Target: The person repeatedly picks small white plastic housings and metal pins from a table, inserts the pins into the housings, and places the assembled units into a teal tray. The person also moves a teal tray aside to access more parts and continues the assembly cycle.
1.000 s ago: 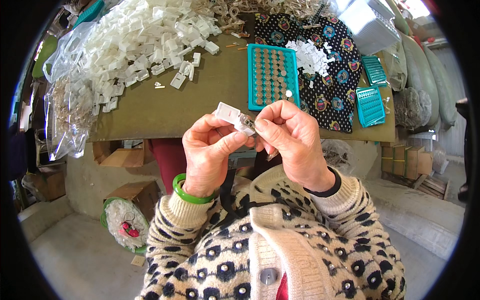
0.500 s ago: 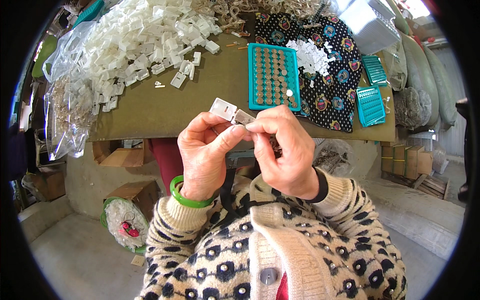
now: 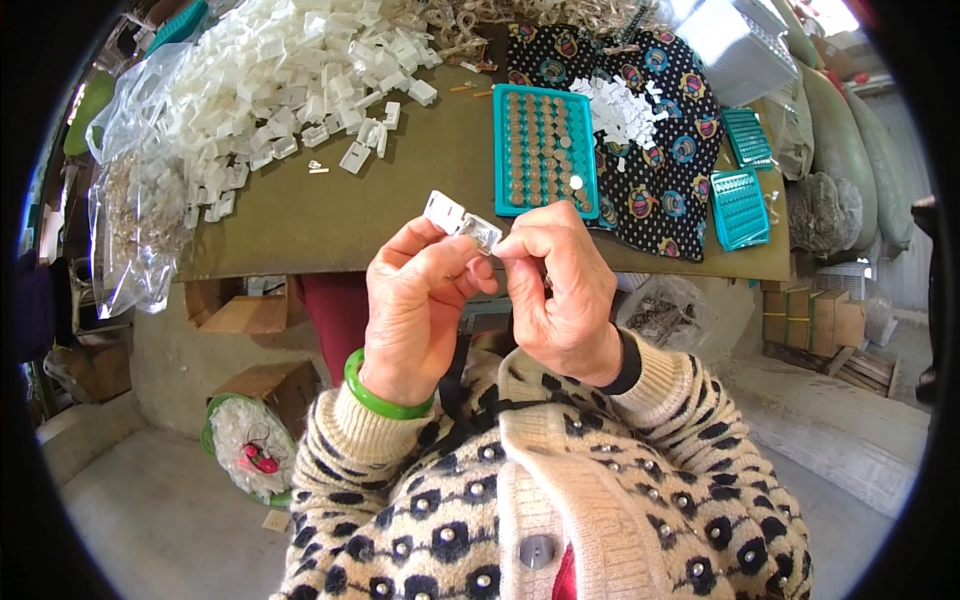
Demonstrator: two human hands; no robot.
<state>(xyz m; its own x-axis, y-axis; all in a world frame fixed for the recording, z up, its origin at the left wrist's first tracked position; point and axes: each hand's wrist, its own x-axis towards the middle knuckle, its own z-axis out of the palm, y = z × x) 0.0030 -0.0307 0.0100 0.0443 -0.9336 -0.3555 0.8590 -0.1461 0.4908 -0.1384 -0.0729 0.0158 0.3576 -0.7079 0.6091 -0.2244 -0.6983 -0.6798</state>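
Between the thumb and fingers of my left hand (image 3: 420, 290) is a small white hinged plastic case (image 3: 447, 213), its two halves folded apart. My right hand (image 3: 560, 285) is pinched at the right edge of that case; whatever its fingertips grip is hidden. Just beyond my hands on the table lies a teal tray (image 3: 590, 150) with rows of small round coin-like discs, one of them white. A heap of white paper slips (image 3: 615, 110) sits right of the tray on a dark patterned cloth (image 3: 680, 190).
A large pile of white plastic cases (image 3: 300, 80) covers the table's far left, beside a clear plastic bag (image 3: 135, 220). Two smaller teal trays (image 3: 740, 208) lie at the right. Below the table's left side stand a cardboard box (image 3: 270, 390) and a green-rimmed basket (image 3: 207, 440).
My left thumb has shifted over the open case, which has turned slightly. My right fingertips have drawn a little apart from my left hand's.
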